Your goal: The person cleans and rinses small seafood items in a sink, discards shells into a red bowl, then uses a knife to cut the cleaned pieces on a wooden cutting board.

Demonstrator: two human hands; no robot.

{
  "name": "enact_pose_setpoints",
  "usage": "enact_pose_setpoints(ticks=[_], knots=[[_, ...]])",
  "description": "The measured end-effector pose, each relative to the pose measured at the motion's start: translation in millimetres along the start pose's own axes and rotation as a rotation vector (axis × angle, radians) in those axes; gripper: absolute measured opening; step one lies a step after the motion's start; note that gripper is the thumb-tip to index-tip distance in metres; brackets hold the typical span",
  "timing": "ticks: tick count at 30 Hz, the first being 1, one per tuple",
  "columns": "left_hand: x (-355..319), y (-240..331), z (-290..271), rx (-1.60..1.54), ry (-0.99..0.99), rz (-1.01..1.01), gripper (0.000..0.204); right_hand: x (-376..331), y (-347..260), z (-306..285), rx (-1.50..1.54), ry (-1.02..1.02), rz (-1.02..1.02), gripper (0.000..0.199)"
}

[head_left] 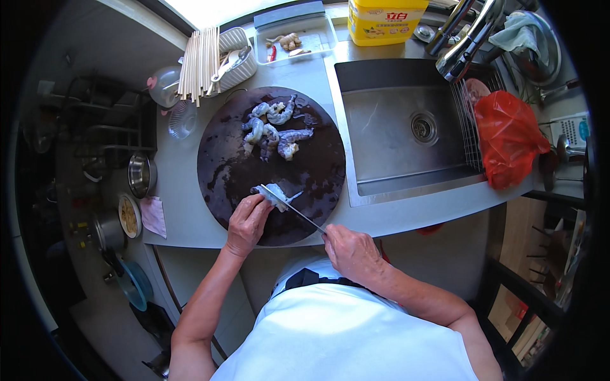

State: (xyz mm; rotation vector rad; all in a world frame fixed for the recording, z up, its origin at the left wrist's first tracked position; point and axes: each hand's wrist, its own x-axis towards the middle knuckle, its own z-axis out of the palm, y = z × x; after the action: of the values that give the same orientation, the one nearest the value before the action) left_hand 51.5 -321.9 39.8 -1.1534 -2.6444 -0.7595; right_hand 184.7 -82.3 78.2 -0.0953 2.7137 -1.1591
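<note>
Dark round board: left hand fingers pinning shrimp near front edge; right hand gripping knife.

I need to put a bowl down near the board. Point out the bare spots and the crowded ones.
Bare: the sink basin and the counter strip left of the round cutting board. Crowded: board's far side with shrimp pile, near edge where left hand and right hand work the knife.

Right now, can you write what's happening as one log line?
left hand: pins shrimp | right hand: knife cutting it | board: round, dark | pile: more shrimp
</note>
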Motion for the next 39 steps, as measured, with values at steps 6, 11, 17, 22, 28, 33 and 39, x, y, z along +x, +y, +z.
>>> enact_pose_setpoints(ticks=[6,11,17,22,28,33,39], knots=[[2.1,-3.3,-4.0,-0.008,-0.041,0.006,0.019,1.2,-0.7,-1.5,-0.038,-0.030,-0.009,0.012],[10.2,-2.7,-10.3,-0.018,-0.078,0.032,0.018,2.5,-2.6,-3.7,-0.033,-0.050,-0.012,0.012],[11.2,-2.9,-10.6,-0.012,-0.100,0.027,0.018,7.4,-8.1,-5.8,-0.060,-0.129,0.016,0.009],[11.8,-2.9,-11.9,-0.019,-0.143,0.010,0.020,18.3,-16.5,-3.2,-0.027,-0.173,0.059,0.009],[11.9,-0.4,-13.2,-0.036,-0.134,-0.004,0.019,39.5,-26.9,1.7,-0.049,-0.144,0.085,0.010],[14.0,0.9,-13.0,-0.040,-0.126,0.007,0.020,57.3,-38.2,4.9,-0.058,-0.131,0.076,0.011],[16.2,-0.4,-14.6,-0.053,-0.136,0.021,0.022,74.3,-43.8,0.8,-0.056,-0.132,0.075,0.014]])
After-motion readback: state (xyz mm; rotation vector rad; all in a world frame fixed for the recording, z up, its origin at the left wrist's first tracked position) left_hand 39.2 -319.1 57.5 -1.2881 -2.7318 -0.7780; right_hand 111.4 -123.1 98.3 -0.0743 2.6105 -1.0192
